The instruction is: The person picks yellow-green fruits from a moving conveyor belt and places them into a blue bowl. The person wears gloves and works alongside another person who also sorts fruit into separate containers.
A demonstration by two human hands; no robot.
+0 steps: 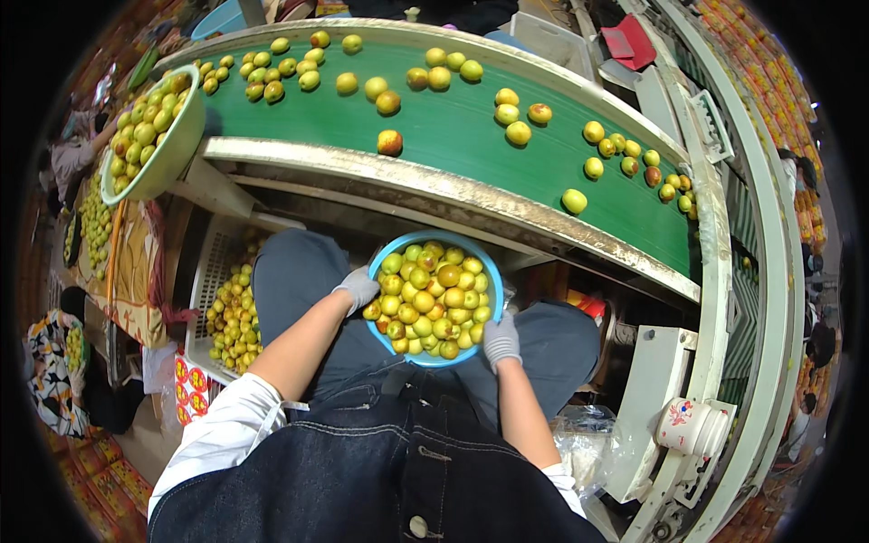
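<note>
A blue plastic basin point(497, 285) heaped with yellow-green jujubes point(434, 298), some blotched brown, rests on my lap between my knees. My left hand point(360, 288), in a grey knit glove, grips its left rim. On the lower right rim is my right hand point(503, 341), gloved the same way, with its fingers partly hidden against the basin's side. Beyond the basin runs a green conveyor belt point(461, 129) carrying scattered jujubes. At its left end a pale green basin point(193, 136), full of jujubes, stands tilted on the belt's near edge.
A white plastic crate point(197, 326) of jujubes sits beside my left leg. The conveyor's metal rail point(421, 180) crosses just past my knees. On the right frame stands a white jar point(692, 426), near a clear plastic bag point(587, 448). Another person point(58, 373) is at the left.
</note>
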